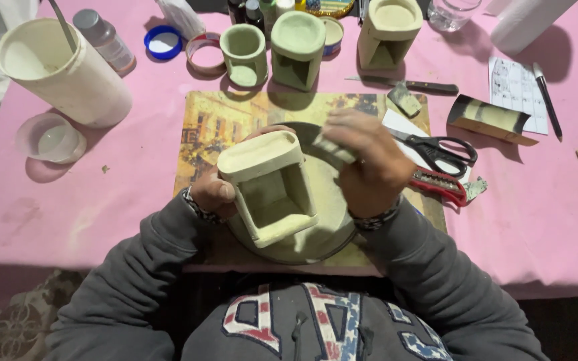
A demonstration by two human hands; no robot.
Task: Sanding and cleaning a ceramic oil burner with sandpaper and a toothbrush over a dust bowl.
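Note:
My left hand [212,194] grips a pale green, boxy clay burner [269,187] with a square opening in its front, tilting it over a round grey turntable [316,247]. A small greyish sanding pad [334,148] is pinched in my right hand [369,164] and pressed against the burner's upper right side. Both hands wear beaded bracelets and grey sleeves.
The turntable rests on a picture placemat [215,120] over a pink tablecloth [536,220]. Three similar clay pieces [298,47] stand at the back. Scissors [439,152] and a red cutter [439,184] lie right of my hand, a knife [416,85] behind. A white tub [61,70] and a small cup [49,139] sit left.

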